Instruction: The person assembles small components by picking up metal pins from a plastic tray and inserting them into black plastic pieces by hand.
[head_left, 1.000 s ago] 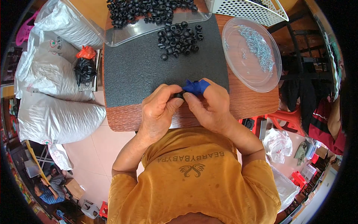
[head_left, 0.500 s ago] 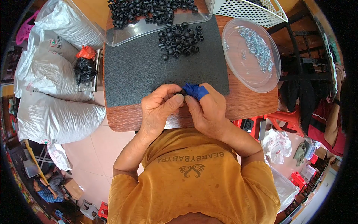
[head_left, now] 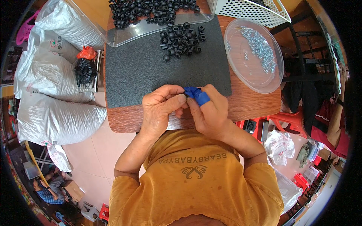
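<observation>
My left hand [head_left: 160, 105] and my right hand [head_left: 211, 107] meet over the near edge of a dark grey mat [head_left: 135, 71]. The left thumb and forefinger pinch a small black plastic piece, nearly all hidden by the fingers. Blue tape [head_left: 200, 97] wraps a finger of my right hand, whose thumb and fingertips are closed against the left fingertips; what they hold is hidden. Farther up the mat lies a pile of small round black plastic pieces [head_left: 181, 40], some with holes. A round clear lid [head_left: 245, 77] to the right carries many tiny bluish, shiny pieces [head_left: 260, 49].
A clear plastic bin [head_left: 130, 39] of more black pieces lies at the far side of the wooden table [head_left: 256, 103]. Behind the lid stands a white perforated basket [head_left: 249, 9]. Full white sacks [head_left: 60, 116] lean at left. Red stools [head_left: 290, 122] and another person's arm [head_left: 335, 120] are at right.
The fingertips have closed further over the black piece, so less of it shows. My right hand's taped finger has turned slightly and dropped a little. The piles look the same.
</observation>
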{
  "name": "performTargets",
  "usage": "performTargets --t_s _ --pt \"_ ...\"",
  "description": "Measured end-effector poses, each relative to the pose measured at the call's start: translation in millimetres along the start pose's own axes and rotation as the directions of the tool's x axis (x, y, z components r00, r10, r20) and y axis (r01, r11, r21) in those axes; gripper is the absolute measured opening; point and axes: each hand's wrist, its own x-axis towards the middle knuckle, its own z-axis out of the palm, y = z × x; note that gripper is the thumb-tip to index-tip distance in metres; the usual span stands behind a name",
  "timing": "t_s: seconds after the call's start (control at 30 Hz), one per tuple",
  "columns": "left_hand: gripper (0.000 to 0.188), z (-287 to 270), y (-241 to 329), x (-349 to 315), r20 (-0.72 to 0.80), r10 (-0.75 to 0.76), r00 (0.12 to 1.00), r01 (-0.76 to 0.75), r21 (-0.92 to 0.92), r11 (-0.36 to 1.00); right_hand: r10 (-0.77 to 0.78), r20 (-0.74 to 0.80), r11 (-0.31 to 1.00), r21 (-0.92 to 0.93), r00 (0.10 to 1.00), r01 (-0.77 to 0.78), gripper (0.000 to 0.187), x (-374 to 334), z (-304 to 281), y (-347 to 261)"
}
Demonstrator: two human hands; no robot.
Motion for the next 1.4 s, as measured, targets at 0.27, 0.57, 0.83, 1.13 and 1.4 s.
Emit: performTargets --t_s 0.27,0.57,0.83,1.13,1.4 --pt "0.023 -3 -1 -2 0.079 0.048 0.996 -0.051 0.039 0.998 0.276 0.066 0.929 0.238 0.959 -0.284 0.011 10 -9 -2" --pt "0.020 1 8 -7 0.090 0.112 0.990 -0.130 0.217 0.968 0.298 0.078 0.924 0.226 0.951 -0.308 0.012 12 -12 -3" --pt "0.020 1 7 -5 0.105 0.079 0.991 -0.096 0.170 0.981 -0.005 0.016 0.999 0.051 1.000 0.005 0.017 1 -7 4" --pt "0.018 0 2 -5 0.100 0.059 0.993 -0.075 0.162 0.984 -0.080 -0.013 0.996 0.025 0.997 0.080 0.019 -1 -4 5" --pt "0.013 3 2 -5 0.044 0.017 0.999 -0.025 0.188 0.982 0.017 0.034 0.997 0.076 0.999 -0.020 0.020 -6 -5 1"
